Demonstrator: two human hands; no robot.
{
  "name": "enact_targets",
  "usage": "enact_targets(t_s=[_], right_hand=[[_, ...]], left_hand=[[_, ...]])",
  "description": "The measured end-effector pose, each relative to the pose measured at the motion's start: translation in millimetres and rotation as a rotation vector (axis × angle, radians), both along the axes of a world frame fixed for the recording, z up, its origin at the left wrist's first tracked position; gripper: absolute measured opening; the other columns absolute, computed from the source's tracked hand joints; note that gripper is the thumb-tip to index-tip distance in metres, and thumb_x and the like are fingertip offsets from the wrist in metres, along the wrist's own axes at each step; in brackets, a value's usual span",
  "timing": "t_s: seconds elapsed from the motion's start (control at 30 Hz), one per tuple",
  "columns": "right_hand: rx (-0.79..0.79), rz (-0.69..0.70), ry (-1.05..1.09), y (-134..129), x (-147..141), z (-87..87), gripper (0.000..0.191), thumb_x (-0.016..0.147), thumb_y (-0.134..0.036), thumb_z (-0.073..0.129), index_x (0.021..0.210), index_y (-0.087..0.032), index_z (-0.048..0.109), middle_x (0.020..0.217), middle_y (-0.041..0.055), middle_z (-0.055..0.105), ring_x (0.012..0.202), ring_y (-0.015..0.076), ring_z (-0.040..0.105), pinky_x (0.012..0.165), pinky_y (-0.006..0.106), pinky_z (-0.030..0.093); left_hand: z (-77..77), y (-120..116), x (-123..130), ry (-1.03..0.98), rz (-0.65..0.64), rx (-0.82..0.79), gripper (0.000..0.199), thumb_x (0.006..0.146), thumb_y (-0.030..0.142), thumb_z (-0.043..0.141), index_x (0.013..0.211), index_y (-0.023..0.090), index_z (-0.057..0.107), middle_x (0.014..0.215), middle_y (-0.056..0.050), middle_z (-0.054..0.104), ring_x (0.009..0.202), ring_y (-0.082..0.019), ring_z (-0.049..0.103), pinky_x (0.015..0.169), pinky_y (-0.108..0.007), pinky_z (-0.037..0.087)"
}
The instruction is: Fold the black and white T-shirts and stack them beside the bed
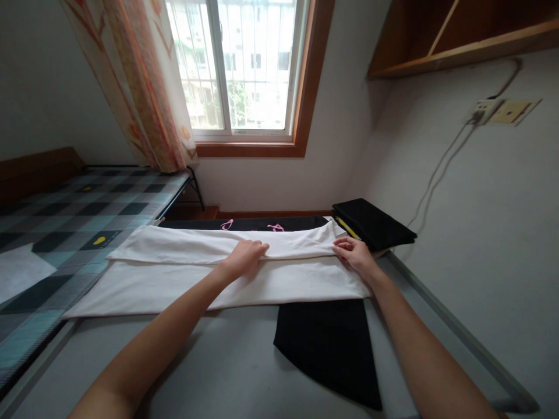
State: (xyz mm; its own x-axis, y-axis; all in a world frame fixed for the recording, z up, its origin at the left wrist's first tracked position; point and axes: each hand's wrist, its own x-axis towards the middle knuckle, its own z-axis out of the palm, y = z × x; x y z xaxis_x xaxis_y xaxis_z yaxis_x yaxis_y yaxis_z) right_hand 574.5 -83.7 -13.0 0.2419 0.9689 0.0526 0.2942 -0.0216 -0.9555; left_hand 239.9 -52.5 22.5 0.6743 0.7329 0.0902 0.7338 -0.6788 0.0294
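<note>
A white shirt [174, 285] with a black sleeve [327, 343] lies across the grey tabletop. Its far part is doubled over, making a long white band with a fold edge across the middle. The sleeve spreads toward me on the table. My left hand [245, 257] is closed at the middle of that edge, with its fingertips partly hidden. At the band's right end, my right hand [354, 256] pinches the white cloth between thumb and fingers. Beyond the band shows black cloth [196, 223] with pink marks.
A folded black item [371, 224] with something yellow beneath it lies at the table's back right. To the left is a bed with a checked cover [109, 209] and a white sheet [24, 270]. Cables [441, 157] hang along the right wall.
</note>
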Motion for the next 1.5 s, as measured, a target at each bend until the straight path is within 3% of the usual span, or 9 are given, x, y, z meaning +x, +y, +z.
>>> enact_targets(t_s=[0.2, 0.43, 0.6, 0.73, 0.83, 1.0, 1.23, 1.5], right_hand=[[0.1, 0.013, -0.198, 5.2, -1.2, -8.8, 0.035, 0.06, -0.047, 0.071, 0.075, -0.017, 0.063, 0.066, 0.0037, 0.064, 0.062, 0.0165, 0.057, 0.059, 0.029, 0.042], [0.133, 0.013, -0.404, 2.3, -2.5, -5.0, 0.027, 0.069, -0.044, 0.064, 0.078, -0.018, 0.063, 0.07, 0.0054, 0.066, 0.065, 0.019, 0.059, 0.063, 0.031, 0.044], [0.028, -0.052, -0.448, 1.2, 10.9, -0.7, 0.024, 0.073, -0.043, 0.057, 0.075, -0.019, 0.06, 0.069, 0.0054, 0.066, 0.062, 0.0185, 0.059, 0.061, 0.03, 0.044], [-0.059, 0.09, -0.525, 0.3, 22.1, 2.0, 0.029, 0.072, -0.046, 0.057, 0.067, -0.018, 0.064, 0.07, 0.007, 0.068, 0.065, 0.0202, 0.06, 0.062, 0.03, 0.044], [-0.102, 0.224, -0.544, -2.4, 22.3, 5.4, 0.031, 0.07, -0.047, 0.06, 0.071, -0.017, 0.068, 0.075, 0.0076, 0.069, 0.07, 0.021, 0.06, 0.064, 0.03, 0.043], [-0.114, 0.261, -0.585, -4.3, 19.8, 7.0, 0.034, 0.065, -0.05, 0.067, 0.072, -0.016, 0.068, 0.07, 0.0046, 0.064, 0.064, 0.0179, 0.055, 0.059, 0.028, 0.04], [-0.124, 0.251, -0.559, -0.8, 25.8, 0.5, 0.033, 0.062, -0.049, 0.07, 0.069, -0.017, 0.066, 0.066, 0.003, 0.061, 0.061, 0.0163, 0.052, 0.057, 0.028, 0.038], [-0.094, 0.266, -0.538, -3.1, 21.2, 1.4, 0.034, 0.066, -0.05, 0.066, 0.071, -0.016, 0.066, 0.068, 0.0027, 0.06, 0.063, 0.0159, 0.05, 0.058, 0.027, 0.037]], left_hand=[[1.0, -1.4, -1.5, 0.031, -0.004, 0.006, 0.013, 0.076, 0.013, 0.052, 0.085, 0.02, 0.058, 0.087, -0.007, 0.066, 0.077, -0.023, 0.064, 0.063, -0.029, 0.04], [2.1, -0.8, -3.9, 0.081, 0.007, -0.016, 0.017, 0.074, 0.013, 0.053, 0.088, 0.021, 0.058, 0.087, -0.006, 0.065, 0.076, -0.023, 0.063, 0.061, -0.029, 0.04], [1.8, 0.0, -3.5, 0.1, 0.011, -0.017, 0.019, 0.076, 0.016, 0.053, 0.094, 0.021, 0.058, 0.093, -0.007, 0.065, 0.08, -0.023, 0.063, 0.066, -0.03, 0.043], [-2.2, -0.7, 3.1, 0.044, -0.011, 0.01, 0.02, 0.081, 0.019, 0.052, 0.1, 0.022, 0.058, 0.098, -0.006, 0.064, 0.082, -0.021, 0.063, 0.067, -0.029, 0.043], [-6.5, -2.2, 10.2, -0.013, -0.067, 0.045, 0.018, 0.085, 0.019, 0.05, 0.101, 0.021, 0.057, 0.098, -0.006, 0.063, 0.083, -0.02, 0.061, 0.068, -0.028, 0.043], [-13.9, -2.8, 16.4, -0.047, -0.223, 0.145, 0.018, 0.091, 0.018, 0.043, 0.093, 0.02, 0.061, 0.103, -0.006, 0.059, 0.083, -0.017, 0.058, 0.073, -0.029, 0.044], [-17.1, -4.8, 20.4, -0.074, -0.187, 0.218, 0.019, 0.091, 0.023, 0.048, 0.091, 0.017, 0.067, 0.108, -0.008, 0.058, 0.087, -0.018, 0.057, 0.078, -0.032, 0.045], [-17.4, -9.0, 23.8, -0.081, -0.143, 0.151, 0.02, 0.091, 0.031, 0.054, 0.089, 0.018, 0.07, 0.11, -0.008, 0.058, 0.093, -0.021, 0.056, 0.082, -0.035, 0.043]])
